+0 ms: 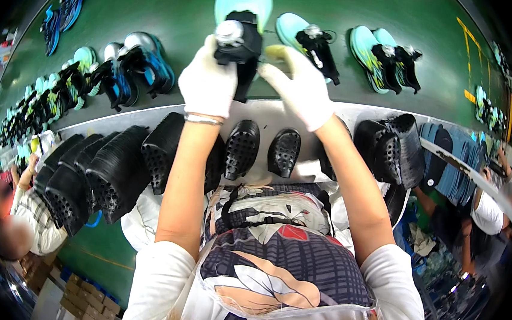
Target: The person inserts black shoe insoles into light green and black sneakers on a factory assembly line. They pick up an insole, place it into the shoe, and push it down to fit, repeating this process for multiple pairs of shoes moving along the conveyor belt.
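Note:
My left hand (208, 83), in a white glove, is closed on a shoe (244, 5) with a mint-green toe and a black upper. A silvery-white round wad sits at its opening, and it is held up over the green work surface, toe pointing away from me. My right hand (298, 86), also gloved, is just right of that shoe with thumb and fingers apart and nothing in it. Beyond its fingers another mint shoe (291, 27) with a black upper lies on the green surface. A matching pair of mint-and-yellow shoes (364, 51) lies farther right.
Blue shoes (158, 65) and a long row of mint shoes (50, 97) stretch left. Along the near metal edge stand stacks of black perforated pieces (117, 170). Blue flat pieces (458, 155) lie at right. Other people work at left (41, 218) and right (487, 211).

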A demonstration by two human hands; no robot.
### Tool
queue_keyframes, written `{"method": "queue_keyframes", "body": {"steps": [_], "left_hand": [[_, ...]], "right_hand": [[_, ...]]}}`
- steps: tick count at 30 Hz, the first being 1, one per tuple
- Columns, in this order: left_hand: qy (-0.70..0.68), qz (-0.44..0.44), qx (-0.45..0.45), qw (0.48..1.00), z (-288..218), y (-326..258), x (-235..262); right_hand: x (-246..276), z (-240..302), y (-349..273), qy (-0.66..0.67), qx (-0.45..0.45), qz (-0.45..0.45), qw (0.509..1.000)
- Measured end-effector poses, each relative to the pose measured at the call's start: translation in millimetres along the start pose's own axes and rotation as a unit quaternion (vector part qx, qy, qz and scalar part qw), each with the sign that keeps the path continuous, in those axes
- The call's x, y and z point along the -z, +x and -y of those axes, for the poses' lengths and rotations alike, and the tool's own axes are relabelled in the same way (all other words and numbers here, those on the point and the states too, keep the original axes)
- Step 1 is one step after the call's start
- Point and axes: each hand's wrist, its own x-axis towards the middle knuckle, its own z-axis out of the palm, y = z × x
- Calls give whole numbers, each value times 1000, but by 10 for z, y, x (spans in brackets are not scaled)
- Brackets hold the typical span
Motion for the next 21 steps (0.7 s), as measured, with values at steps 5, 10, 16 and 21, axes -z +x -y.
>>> {"method": "queue_keyframes", "body": {"steps": [5,10,16,21], "left_hand": [[134,170,33,976,650,300,-437],[139,77,-20,987,1066,169,-583],[132,198,-150,960,529,-63,-321],[73,243,-208,945,1078,146,-504]], "right_hand": [[-77,8,-146,-176,43,101,978],[156,-532,-293,-303,63,-70,948],[469,-805,-147,-393,-43,0,918],[338,-859,-1,-396,-74,76,912]]}}
